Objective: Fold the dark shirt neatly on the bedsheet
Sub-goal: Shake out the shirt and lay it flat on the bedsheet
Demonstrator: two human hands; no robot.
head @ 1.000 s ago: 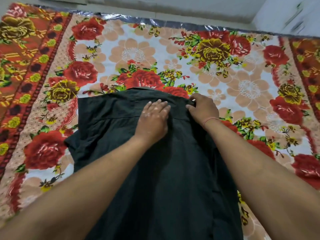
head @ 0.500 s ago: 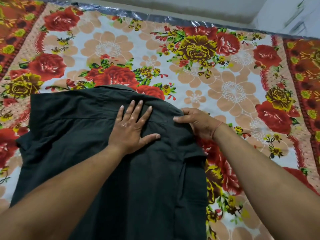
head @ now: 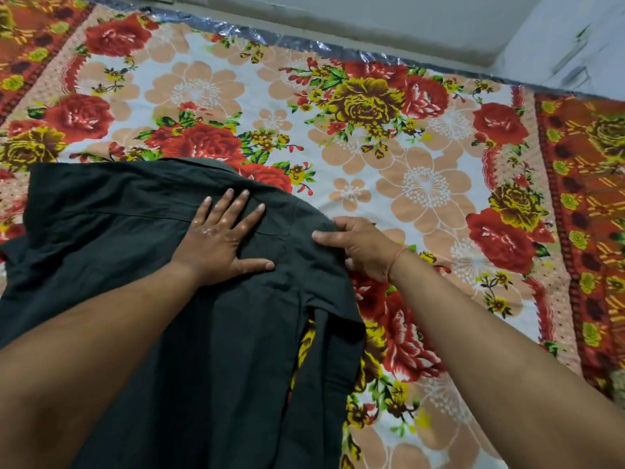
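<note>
While both forearms reach forward from the bottom edge, the dark shirt (head: 142,258) lies back-up on the floral bedsheet (head: 422,184), its black-green cloth matte and lightly creased. Its right side is turned inward, the short sleeve (head: 334,309) lying folded over the body. The left hand (head: 220,245) presses flat on the upper back, fingers spread. The right hand (head: 362,247) pinches the right shoulder edge, thumb on top. Beyond them the collar (head: 199,162) points away from the person.

Bedsheet (head: 389,170) bare beyond & right of shirt (head: 135,231) (nothing blocking).
</note>
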